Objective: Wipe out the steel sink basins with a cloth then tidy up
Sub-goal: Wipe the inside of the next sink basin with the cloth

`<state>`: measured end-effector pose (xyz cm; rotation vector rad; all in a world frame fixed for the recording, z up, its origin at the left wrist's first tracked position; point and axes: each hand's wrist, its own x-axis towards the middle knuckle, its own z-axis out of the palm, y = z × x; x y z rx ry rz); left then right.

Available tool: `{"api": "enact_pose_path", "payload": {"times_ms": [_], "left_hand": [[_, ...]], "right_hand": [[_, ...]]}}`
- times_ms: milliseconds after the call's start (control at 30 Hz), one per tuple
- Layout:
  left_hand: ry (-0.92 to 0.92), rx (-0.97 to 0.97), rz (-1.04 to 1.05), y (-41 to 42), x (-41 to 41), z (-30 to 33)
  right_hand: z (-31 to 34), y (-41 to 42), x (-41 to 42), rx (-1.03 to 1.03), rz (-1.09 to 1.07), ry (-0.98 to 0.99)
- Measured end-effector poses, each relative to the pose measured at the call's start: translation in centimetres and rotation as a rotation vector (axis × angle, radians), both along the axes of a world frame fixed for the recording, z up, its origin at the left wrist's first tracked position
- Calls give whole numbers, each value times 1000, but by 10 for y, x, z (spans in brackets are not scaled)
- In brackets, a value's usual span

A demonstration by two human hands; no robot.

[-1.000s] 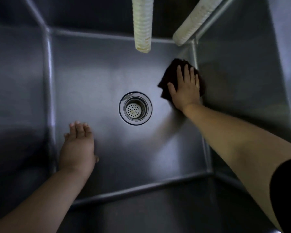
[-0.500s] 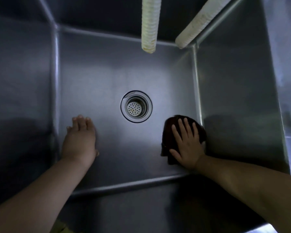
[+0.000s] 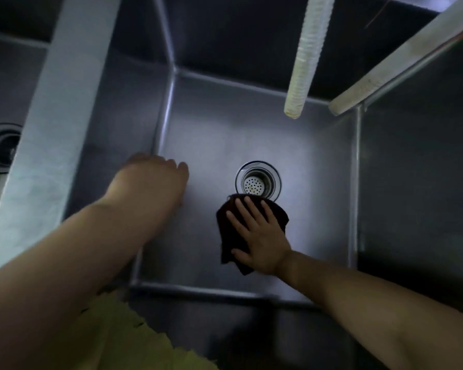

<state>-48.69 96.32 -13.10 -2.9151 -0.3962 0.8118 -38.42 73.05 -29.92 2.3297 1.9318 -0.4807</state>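
I look straight down into a deep steel sink basin point(image 3: 318, 166) with a round perforated drain strainer point(image 3: 257, 182) in its floor. My right hand point(image 3: 261, 237) lies flat with spread fingers on a dark maroon cloth point(image 3: 229, 231), pressing it to the basin floor just below the drain; the cloth's top edge overlaps the drain rim. My left hand point(image 3: 155, 180) is over the floor near the left wall, blurred, fingers extended and holding nothing.
Two pale corrugated hoses hang into the basin, one point(image 3: 304, 57) near the middle, one point(image 3: 401, 60) at the right corner. A steel divider point(image 3: 51, 124) separates a second basin with its own drain point(image 3: 0, 148) on the left. Yellow fabric point(image 3: 123, 335) shows at the bottom.
My right hand slid the cloth from the far right corner toward me along the right wall, then left to just below the drain. The view shifted left, revealing the second basin.
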Motion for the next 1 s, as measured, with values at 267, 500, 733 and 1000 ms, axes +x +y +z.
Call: {"api": "enact_pose_path", "payload": {"times_ms": [267, 500, 733, 1000], "left_hand": [[-258, 45, -101, 26, -57, 25], [-260, 52, -155, 26, -61, 24], [-169, 100, -202, 27, -59, 23], [-160, 122, -174, 23, -58, 26]], "right_hand": [[-12, 99, 5, 49, -36, -48], [-16, 179, 31, 59, -256, -63], [-15, 184, 3, 73, -177, -60], [-15, 103, -76, 107, 239, 67]]}}
